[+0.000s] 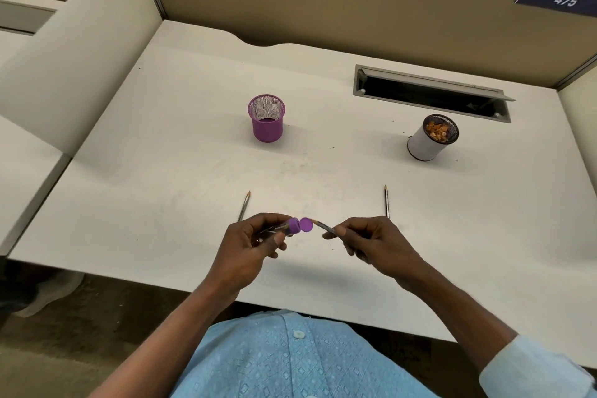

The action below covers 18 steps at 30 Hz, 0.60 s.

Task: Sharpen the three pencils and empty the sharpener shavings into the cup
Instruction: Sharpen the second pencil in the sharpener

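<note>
Low in the middle of the frame, the left hand (pixel 250 242) curls its fingers around a purple-capped sharpener (pixel 292 225) with a clear barrel; the barrel is mostly hidden in the fist, so its contents cannot be made out. A round purple lid (pixel 306 224) hangs open at the cap's right side, facing the other hand. The right hand (pixel 371 242) pinches a pencil (pixel 324 226) between thumb and forefinger, tip pointing left and just short of the lid; only its front end shows, the rest covered by the fingers. The tip is blurred, so its sharpness cannot be told.

Two more pencils lie on the white desk (pixel 161 171). The left pencil (pixel 244 205) slants up from behind the left hand, its lower end hidden by the knuckles. The right pencil (pixel 386 200) lies nearly upright in the picture, its lower end disappearing behind the right hand.

Further up, left of centre, a purple mesh cup (pixel 267 118) stands upright. At the right, a white cup with a dark mesh rim (pixel 431 137) holds orange-brown shavings. Small dark specks dot the desk near it. Above it a cable slot (pixel 433 92) opens in the desktop. A sign reading 475 (pixel 563 0) is cut off at the upper right edge. A light blue shirt (pixel 290 359) fills the bottom.
</note>
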Motion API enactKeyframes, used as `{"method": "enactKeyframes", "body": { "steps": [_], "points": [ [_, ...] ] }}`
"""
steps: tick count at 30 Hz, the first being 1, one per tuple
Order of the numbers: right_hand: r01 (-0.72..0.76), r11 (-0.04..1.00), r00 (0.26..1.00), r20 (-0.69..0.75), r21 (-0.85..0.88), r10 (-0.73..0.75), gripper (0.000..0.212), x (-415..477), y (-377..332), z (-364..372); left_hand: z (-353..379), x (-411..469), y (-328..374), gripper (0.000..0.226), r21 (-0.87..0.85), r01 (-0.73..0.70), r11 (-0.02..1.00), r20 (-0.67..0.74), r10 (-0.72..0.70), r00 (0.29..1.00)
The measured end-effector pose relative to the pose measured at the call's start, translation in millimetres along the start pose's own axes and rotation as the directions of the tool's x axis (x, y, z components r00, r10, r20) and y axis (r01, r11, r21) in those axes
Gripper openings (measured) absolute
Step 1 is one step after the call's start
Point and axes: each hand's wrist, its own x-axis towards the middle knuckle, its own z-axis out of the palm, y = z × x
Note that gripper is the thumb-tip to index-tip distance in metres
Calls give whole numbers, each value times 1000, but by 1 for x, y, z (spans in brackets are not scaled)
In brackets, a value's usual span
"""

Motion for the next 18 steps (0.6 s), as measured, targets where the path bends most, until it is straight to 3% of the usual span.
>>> {"method": "enactKeyframes", "body": {
  "steps": [5, 18],
  "points": [
    [188, 954, 972, -97, -234, -215, 17, 4, 2, -1, -1, 2, 3, 37, 7, -28, 1000, 25, 28, 999],
    [265, 865, 948, -51, -425, -315, 15, 5, 1, -6, 2, 3, 6, 36, 2, -41, 999, 34, 41, 999]
  ]
}}
